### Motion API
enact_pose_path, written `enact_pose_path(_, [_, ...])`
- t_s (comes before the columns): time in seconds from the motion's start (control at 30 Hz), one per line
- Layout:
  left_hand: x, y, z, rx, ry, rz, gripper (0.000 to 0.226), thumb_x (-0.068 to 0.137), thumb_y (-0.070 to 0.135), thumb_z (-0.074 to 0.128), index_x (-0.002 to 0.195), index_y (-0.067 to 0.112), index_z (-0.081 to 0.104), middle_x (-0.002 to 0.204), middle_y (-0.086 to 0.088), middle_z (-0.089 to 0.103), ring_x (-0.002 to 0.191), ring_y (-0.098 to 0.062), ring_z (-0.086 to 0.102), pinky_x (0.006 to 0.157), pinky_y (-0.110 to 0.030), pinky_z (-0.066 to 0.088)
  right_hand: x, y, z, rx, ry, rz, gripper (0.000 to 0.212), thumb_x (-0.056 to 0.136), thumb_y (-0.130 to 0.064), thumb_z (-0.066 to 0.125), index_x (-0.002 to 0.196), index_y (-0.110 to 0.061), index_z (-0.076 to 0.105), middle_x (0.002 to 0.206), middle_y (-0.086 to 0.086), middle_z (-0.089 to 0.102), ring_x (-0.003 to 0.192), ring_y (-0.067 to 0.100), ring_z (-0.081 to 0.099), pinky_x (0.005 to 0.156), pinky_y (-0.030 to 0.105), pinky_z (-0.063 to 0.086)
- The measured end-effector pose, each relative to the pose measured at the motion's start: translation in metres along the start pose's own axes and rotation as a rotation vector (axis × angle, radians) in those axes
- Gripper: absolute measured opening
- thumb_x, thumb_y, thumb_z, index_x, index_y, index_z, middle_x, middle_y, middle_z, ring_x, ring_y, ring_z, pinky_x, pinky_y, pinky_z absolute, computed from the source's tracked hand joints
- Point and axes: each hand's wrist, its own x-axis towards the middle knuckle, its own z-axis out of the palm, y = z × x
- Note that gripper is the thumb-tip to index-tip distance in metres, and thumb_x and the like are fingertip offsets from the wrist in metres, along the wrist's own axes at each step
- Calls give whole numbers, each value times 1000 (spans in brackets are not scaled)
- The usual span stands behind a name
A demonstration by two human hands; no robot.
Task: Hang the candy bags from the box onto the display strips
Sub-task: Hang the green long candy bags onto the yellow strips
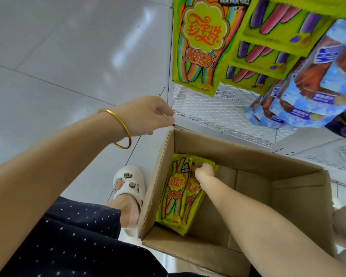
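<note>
Two yellow candy bags [176, 193] lie flat along the left wall inside the box [254, 162], which stands on the floor [48, 56]. My right hand [203, 169] reaches down into the box, fingers curled on the top edge of the right-hand bag, pinching it. My left hand [148, 115] hovers above the box's far left corner, fingers loosely curled, holding nothing; a gold bangle [119, 127] sits on that wrist. Above, on the white mesh rack [212, 110], hang a matching bag [202, 45], green bags [274, 39] and blue bags [312, 82]. My white clog [129, 182] stands just beside the box.
</note>
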Motion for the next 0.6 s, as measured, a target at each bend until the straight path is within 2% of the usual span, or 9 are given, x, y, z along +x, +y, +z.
enact_pose_path(0.1, [-4, 3, -1, -6, 6, -2, 29, 93, 34, 49, 120, 25, 54, 113, 7, 58, 87, -15, 65, 70, -14, 39, -10, 0, -1, 30, -69, -16, 10, 92, -11, 52, 99, -13, 59, 111, 11, 59, 105, 32, 55, 86, 35, 47])
enact_pose_path(0.2, [-5, 5, 1, -31, 7, -1, 27, 93, 34, 49, 118, 25, 55, 108, 8, 58, 88, -17, 66, 71, -14, 40, -17, -1, 7, 20, -165, -65, 11, 91, -12, 57, 100, -18, 60, 124, 12, 56, 117, 33, 49, 95, 38, 46])
enact_pose_path(0.27, [-4, 6, 3, -26, 1, 1, 27, 93, 33, 49, 118, 24, 55, 106, 7, 58, 89, -19, 66, 74, -17, 42, -22, -2, 13, 22, -230, -80, 27, 92, -10, 54, 119, -14, 59, 135, 9, 47, 127, 32, 41, 103, 34, 37])
enact_pose_path(0.33, [-2, 6, 3, -19, 0, 1, 27, 93, 33, 50, 117, 22, 56, 105, 4, 60, 89, -22, 66, 83, -28, 49, -28, -1, 13, 133, -256, -64, 36, 94, -8, 53, 130, -10, 53, 136, 3, 43, 128, 30, 40, 103, 29, 33])
enact_pose_path(0.43, [1, 6, 1, -26, 0, 0, 28, 92, 32, 52, 117, 21, 56, 107, 1, 62, 92, -24, 65, 93, -38, 50, -41, 2, -8, 322, -233, -118, 33, 90, -6, 58, 122, -5, 59, 126, 6, 56, 118, 20, 50, 94, 24, 36])
enact_pose_path(0.53, [0, 7, 2, 15, -3, -2, 32, 92, 31, 53, 121, 18, 55, 114, 1, 59, 93, -27, 65, 94, -38, 48, -54, 1, -45, 501, -280, -136, 23, 86, -2, 61, 108, -9, 67, 104, 5, 67, 94, 15, 62, 82, 29, 41])
enact_pose_path(0.6, [2, 6, 8, 63, -13, -5, 40, 91, 31, 55, 127, 14, 51, 121, -3, 57, 94, -29, 64, 92, -35, 48, -59, -1, -68, 502, -321, -202, 20, 84, -4, 63, 94, -19, 73, 105, 5, 69, 95, 19, 62, 88, 36, 42])
